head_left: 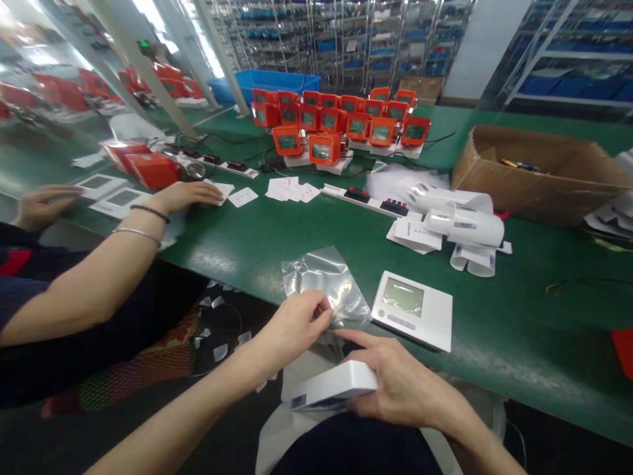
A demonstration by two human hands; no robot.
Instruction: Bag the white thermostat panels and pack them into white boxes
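Note:
My left hand is closed at the near edge of a clear plastic bag, its fingertips pinching the film. The bag lies crinkled over the table's front edge. In my right hand is a white thermostat, tilted edge-on below the table edge, so its face is mostly hidden. The right index finger stretches out to the bag near my left fingertips. Just right of the bag, a second white thermostat with a grey screen and small buttons lies face up on the green table.
At left, a co-worker's hands rest by white devices and cards. Orange-framed units stand in rows at the back. Power strips, cards and rolled label sheets lie mid-table. A cardboard box stands at right.

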